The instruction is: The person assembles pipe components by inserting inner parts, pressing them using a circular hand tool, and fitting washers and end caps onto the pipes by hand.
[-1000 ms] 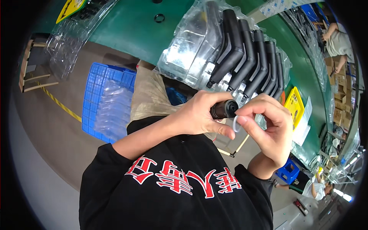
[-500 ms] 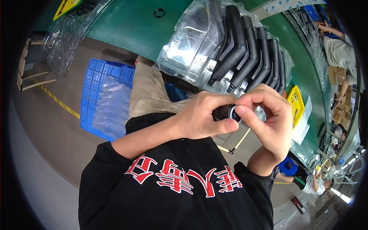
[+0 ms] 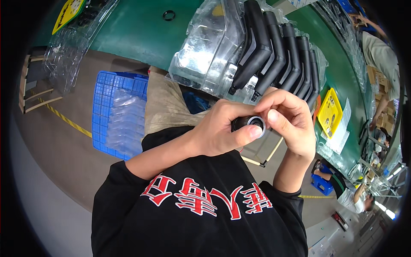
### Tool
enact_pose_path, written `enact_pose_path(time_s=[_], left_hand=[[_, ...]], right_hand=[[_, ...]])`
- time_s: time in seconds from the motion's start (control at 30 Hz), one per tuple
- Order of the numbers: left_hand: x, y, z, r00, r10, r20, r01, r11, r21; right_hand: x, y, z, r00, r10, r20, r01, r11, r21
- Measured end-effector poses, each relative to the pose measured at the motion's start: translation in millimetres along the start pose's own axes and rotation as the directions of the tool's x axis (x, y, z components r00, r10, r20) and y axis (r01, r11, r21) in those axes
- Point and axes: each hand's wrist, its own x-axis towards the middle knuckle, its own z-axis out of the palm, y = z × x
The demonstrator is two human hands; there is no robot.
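Note:
My left hand [image 3: 216,130] is wrapped round a short black cylinder [image 3: 241,123] with a silver rim at its open end. The thumb lies across the cylinder's front, beside the opening. Close to that rim, my right hand [image 3: 293,122] has its thumb and index finger curled toward each other. Anything pinched between these fingertips is too small or too hidden to make out. Just beyond my hands, several black angled tubes [image 3: 257,55] lie side by side in a clear plastic tray [image 3: 199,53]. A black ring [image 3: 169,16] rests alone on the green table [image 3: 137,38].
A blue crate [image 3: 99,115] with clear plastic trays stands at the left. On the table's right lies a yellow tray [image 3: 325,115] of small parts; another yellow tray [image 3: 64,19] sits far left. A blue stool [image 3: 321,184] and other people are at the right.
My right hand has drawn slightly left and its fingers have shifted off the rim. The cylinder's open end now shows more fully. The view has moved slightly.

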Motion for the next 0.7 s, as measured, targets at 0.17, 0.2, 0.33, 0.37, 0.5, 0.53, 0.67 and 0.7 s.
enact_pose_path(time_s=[0.17,0.2,0.33,0.37,0.5,0.53,0.67,0.7], left_hand=[[1.5,-1.8,1.1,1.000,0.010,0.015,-0.010,0.999,-0.032],[1.6,-2.7,1.7,1.000,0.019,0.008,-0.019,0.999,-0.028],[2.4,-8.0,1.0,0.999,0.040,-0.008,-0.040,0.999,-0.028],[3.5,-10.1,-0.4,0.999,0.042,-0.010,-0.042,0.998,-0.036],[5.6,-15.6,-3.7,0.999,0.033,-0.019,-0.034,0.998,-0.058],[6.0,-16.6,-3.8,1.000,0.019,-0.021,-0.020,0.998,-0.066],[6.4,-16.4,-4.0,1.000,-0.012,-0.024,0.010,0.997,-0.074],[6.4,-15.5,-3.9,1.000,-0.016,-0.024,0.015,0.998,-0.063]], right_hand=[[-3.1,0.5,2.3,0.999,0.018,-0.041,-0.017,1.000,0.016],[-3.1,0.2,3.7,0.998,0.021,-0.052,-0.020,1.000,0.014],[-1.3,1.5,6.9,0.997,-0.010,-0.082,0.008,1.000,-0.026],[-0.1,2.4,7.1,0.995,-0.049,-0.089,0.043,0.997,-0.062],[2.4,3.1,7.6,0.984,-0.142,-0.106,0.122,0.976,-0.181],[2.7,2.9,7.9,0.980,-0.161,-0.118,0.132,0.965,-0.227],[2.7,1.4,10.1,0.967,-0.207,-0.148,0.143,0.924,-0.355],[2.2,0.7,11.3,0.964,-0.214,-0.160,0.137,0.910,-0.391]])
